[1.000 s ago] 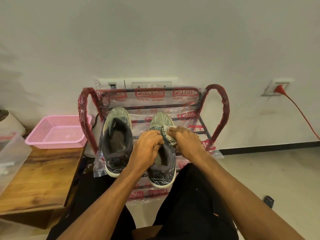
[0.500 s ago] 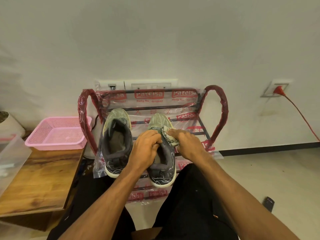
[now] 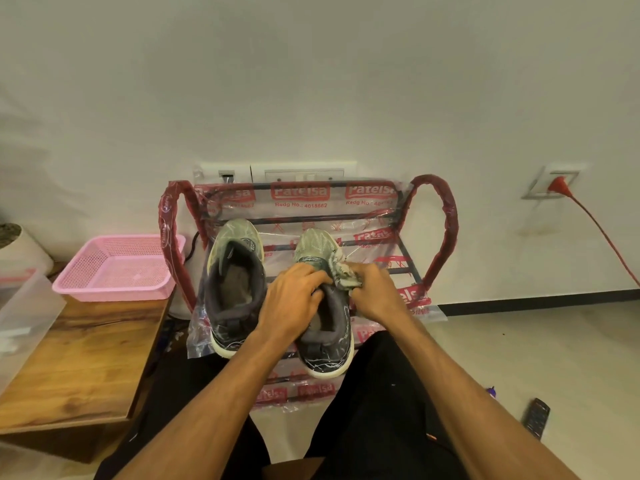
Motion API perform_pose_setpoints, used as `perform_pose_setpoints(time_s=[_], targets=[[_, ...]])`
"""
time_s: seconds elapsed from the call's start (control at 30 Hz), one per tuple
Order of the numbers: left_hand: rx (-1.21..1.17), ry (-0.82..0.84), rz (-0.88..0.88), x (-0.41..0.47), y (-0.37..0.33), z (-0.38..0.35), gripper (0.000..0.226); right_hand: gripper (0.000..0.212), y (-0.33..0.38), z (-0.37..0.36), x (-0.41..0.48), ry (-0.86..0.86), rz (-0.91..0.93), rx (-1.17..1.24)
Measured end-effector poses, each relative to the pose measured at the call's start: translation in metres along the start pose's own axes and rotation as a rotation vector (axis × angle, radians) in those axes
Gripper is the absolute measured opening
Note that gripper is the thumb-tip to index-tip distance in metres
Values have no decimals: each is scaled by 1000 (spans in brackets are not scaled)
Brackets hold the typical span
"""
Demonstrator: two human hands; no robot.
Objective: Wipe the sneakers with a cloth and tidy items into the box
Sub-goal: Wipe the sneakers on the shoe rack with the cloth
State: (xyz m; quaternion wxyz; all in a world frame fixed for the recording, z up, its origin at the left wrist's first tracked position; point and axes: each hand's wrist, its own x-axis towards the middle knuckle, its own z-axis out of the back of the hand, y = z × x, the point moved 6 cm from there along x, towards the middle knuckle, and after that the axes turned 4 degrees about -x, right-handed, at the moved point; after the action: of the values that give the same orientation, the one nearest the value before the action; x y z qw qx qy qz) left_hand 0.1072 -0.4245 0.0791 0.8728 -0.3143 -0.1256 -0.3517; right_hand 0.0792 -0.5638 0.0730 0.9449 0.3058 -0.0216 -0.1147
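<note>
Two grey-green sneakers with dark collars and white soles stand side by side on a plastic-wrapped metal shoe rack (image 3: pixel 446 216). The left sneaker (image 3: pixel 235 282) is untouched. My left hand (image 3: pixel 294 299) grips the collar of the right sneaker (image 3: pixel 322 344) and steadies it. My right hand (image 3: pixel 375 292) holds a crumpled pale patterned cloth (image 3: pixel 344 273) pressed against that sneaker's right upper side, near the tongue. A clear plastic box (image 3: pixel 20 317) sits on the wooden table at the far left, only partly in view.
A pink mesh basket (image 3: pixel 117 268) rests on the wooden table (image 3: pixel 83 362) left of the rack. A red plug and cord (image 3: pixel 585 213) hang on the right wall. A dark remote-like object (image 3: pixel 536 418) lies on the floor at right. My dark-trousered legs fill the bottom.
My right hand with the cloth has slid slightly down and back along the right sneaker's side. My left hand keeps its grip on the collar.
</note>
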Motion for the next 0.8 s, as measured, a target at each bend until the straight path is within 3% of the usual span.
perform_pose_setpoints(time_s=[0.17,0.33,0.63,0.8], targets=[[-111,-59,5,0,1,-1,23,22,-2,2,-11,49,18,-210],[-247,-95,33,0,7,2,27,51,9,0,-6,-24,143,-468],[-315,-157,96,-2,15,2,34,50,13,-1,-13,-29,190,-458],[-280,-121,59,1,5,-3,42,33,16,3,1,-37,160,-520]])
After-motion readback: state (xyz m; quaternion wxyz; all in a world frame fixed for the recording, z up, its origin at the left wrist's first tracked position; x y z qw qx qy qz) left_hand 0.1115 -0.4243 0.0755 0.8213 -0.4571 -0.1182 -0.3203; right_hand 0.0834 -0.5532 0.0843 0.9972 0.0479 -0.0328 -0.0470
